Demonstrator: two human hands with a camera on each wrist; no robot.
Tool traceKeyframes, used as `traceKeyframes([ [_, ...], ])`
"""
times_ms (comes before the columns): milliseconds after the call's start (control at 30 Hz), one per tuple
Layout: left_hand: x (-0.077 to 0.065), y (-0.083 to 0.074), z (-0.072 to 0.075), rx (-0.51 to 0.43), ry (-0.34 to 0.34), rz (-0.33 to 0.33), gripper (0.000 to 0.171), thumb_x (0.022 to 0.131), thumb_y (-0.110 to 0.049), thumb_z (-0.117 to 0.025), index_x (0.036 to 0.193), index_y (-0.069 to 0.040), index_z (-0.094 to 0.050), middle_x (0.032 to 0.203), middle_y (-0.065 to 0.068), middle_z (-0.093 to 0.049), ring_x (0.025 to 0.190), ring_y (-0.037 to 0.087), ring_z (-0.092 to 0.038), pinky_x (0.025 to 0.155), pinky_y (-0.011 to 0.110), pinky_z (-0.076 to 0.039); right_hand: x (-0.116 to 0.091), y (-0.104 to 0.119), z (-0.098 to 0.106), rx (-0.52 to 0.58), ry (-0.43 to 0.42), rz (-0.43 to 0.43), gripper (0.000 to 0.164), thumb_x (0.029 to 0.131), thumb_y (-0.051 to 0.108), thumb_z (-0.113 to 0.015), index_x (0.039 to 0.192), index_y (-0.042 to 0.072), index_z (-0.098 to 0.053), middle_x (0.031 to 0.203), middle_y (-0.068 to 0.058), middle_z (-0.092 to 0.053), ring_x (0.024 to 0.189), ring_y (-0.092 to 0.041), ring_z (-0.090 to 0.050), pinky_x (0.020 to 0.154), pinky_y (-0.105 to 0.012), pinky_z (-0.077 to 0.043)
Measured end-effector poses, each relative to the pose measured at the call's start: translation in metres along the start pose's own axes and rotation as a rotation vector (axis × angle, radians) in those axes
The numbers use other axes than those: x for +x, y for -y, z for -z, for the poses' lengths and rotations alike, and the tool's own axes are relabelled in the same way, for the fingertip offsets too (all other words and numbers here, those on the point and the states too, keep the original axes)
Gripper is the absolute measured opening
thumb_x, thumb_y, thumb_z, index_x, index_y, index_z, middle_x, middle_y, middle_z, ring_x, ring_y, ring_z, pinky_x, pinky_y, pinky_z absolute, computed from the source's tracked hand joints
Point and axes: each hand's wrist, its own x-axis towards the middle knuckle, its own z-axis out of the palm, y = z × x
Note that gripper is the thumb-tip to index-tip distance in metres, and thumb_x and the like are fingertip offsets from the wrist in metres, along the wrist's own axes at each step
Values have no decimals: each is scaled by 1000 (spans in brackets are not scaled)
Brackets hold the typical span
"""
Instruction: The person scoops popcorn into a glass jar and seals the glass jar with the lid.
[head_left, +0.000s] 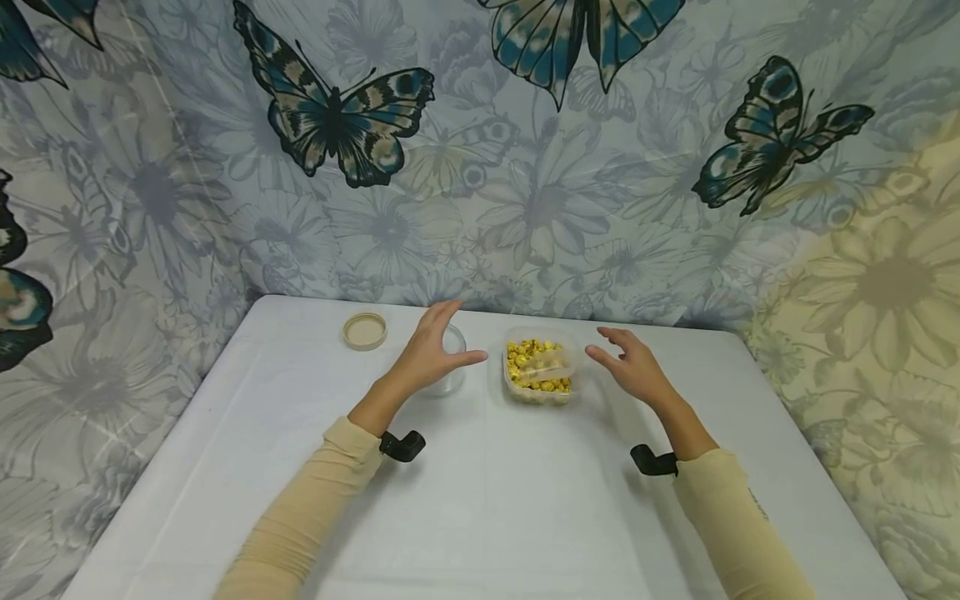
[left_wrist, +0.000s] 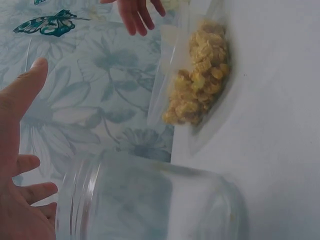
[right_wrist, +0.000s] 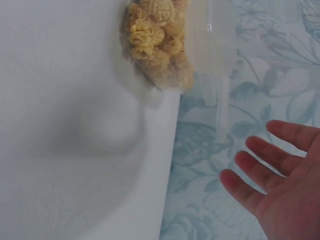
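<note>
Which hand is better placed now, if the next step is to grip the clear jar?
Probably the left hand: it is close beside the clear jar, with its fingers open. The right hand also looks free, but the popcorn tub stands between it and the jar.

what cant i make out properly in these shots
- Jar, head view: partly hidden by the left hand.
- Part of the jar, left wrist view: cut off by the bottom edge.
- Tub, right wrist view: partly cut off by the top edge.
- Right hand, right wrist view: cut off by the right edge.
</note>
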Motion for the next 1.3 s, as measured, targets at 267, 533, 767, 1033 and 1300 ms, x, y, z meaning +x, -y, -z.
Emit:
traceKeyframes([
  [267, 4, -16, -8, 11, 23, -46, 92, 82, -47, -76, 154, -14, -29, 160, 10, -25, 150, 31, -19, 115, 60, -28, 4, -1, 2, 10, 12, -2, 72, 99, 49, -48, 149, -2, -36, 150, -27, -36, 134, -44, -40, 105, -60, -41],
  [533, 7, -31, -21, -37, 52, -81, 89, 82, -43, -76, 154, -16, -30, 159, 9, -26, 149, 32, -21, 114, 59, -31, 5, 0, 2, 15, 17, -2, 72, 99, 49, -49, 149, -2, -35, 149, -28, -37, 133, -44, -41, 104, -59, -41],
  [767, 6, -38, -38, -63, 87, -126, 85, 84, -44, -74, 153, -18, -32, 159, 9, -28, 148, 30, -25, 115, 55, -32, 6, 0, 0, 23, 4, -21, 71, 100, 47, -50, 148, -3, -36, 147, -28, -39, 132, -43, -42, 105, -59, -41],
  [1033, 7, -38, -59, -71, 119, -88, 80, 87, -43, -71, 152, -16, -33, 158, 8, -30, 147, 30, -27, 116, 53, -31, 6, -5, -2, 38, -9, -36, 72, 99, 49, -49, 147, -3, -38, 145, -28, -42, 130, -45, -44, 103, -60, -41],
  [1300, 10, -33, -77, -62, 117, -62, 78, 87, -39, -71, 151, -13, -35, 157, 12, -31, 146, 32, -28, 118, 52, -30, 10, -11, -4, 60, -22, -80, 73, 98, 51, -50, 147, -1, -38, 143, -28, -44, 129, -45, -45, 101, -60, -43],
])
